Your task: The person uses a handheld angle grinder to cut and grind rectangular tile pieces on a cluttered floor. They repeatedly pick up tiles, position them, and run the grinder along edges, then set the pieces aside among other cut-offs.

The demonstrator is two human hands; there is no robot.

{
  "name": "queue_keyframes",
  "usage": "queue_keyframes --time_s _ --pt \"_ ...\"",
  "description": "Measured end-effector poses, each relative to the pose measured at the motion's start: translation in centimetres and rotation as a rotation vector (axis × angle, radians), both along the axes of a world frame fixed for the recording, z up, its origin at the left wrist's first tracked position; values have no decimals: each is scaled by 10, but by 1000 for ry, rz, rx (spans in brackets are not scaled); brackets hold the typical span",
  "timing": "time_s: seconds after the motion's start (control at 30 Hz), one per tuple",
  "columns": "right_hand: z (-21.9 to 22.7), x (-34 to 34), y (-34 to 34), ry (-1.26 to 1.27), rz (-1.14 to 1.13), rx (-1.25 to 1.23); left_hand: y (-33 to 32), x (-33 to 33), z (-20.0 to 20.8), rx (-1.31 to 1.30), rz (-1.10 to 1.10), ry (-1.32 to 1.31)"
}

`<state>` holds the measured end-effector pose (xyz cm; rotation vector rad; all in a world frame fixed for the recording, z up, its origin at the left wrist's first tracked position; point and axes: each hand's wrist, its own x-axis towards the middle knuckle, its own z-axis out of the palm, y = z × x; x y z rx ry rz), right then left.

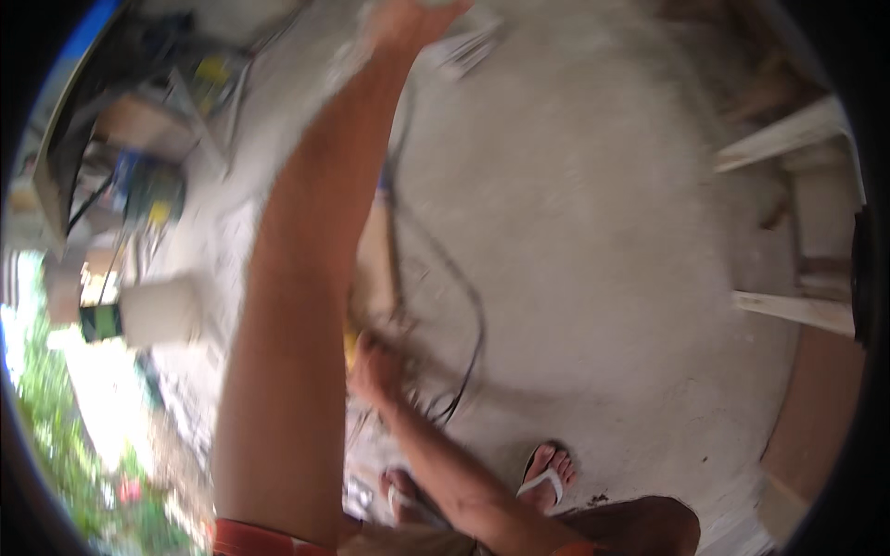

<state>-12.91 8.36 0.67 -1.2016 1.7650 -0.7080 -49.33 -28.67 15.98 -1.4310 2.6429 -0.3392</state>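
My left arm stretches up across the view, and my left hand (408,20) is blurred and partly cut off at the top edge. Its fingers cannot be made out; it is nearest to some pale flat strips (464,46) on the floor. Below, my right hand (377,372) is closed on a yellow object (350,347), mostly hidden behind my left forearm. A light wooden board (375,264) lies just beyond the right hand, also partly covered by that forearm. A dark cable (473,301) curves over the floor beside them.
A pale bucket (162,312) stands at the left, near a dark green container (153,195) and a brown box (144,128). Pale wooden legs (797,310) and a brown panel (816,417) are at the right. My feet in white-strapped sandals (547,477) stand on the concrete floor (593,204).
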Motion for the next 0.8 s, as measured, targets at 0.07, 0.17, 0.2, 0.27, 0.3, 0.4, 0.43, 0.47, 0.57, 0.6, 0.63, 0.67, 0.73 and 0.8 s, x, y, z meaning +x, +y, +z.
queue_keyframes --time_s 0.07,0.17,0.2,0.27,0.3,0.4,0.43,0.47,0.57,0.6,0.63,0.67,0.73,0.8 --pt "12 -44 -12 -10 -37 53 45 -15 52 -35 -256 339" --pt "11 -53 -17 10 -20 97 100 58 142 -107 -485 496" --pt "15 -45 -14 6 11 102 111 109 161 -155 -494 473" --pt "12 -46 -20 7 -22 110 136 193 193 -125 -378 394" --pt "14 -43 -18 24 -12 127 154 243 206 -56 -211 309" --pt "7 -38 -19 105 -2 71 201 404 206 -8 44 422" --pt "-2 -32 -19 173 12 35 225 454 205 71 316 475" --pt "4 -27 -18 171 18 80 250 519 201 223 455 589" --pt "-19 -31 -22 114 -60 -3 356 653 161 234 874 630" --pt "-34 -39 -24 127 -53 -98 397 689 136 178 901 559" --pt "-48 -43 -26 136 -38 -155 447 725 104 151 1079 380" --pt "-52 -41 -23 107 -14 -189 511 758 69 129 1031 383" --pt "-54 -39 -8 77 48 -212 637 790 7 174 1221 444" --pt "-48 -44 -6 232 25 -289 696 787 -32 255 1415 528"
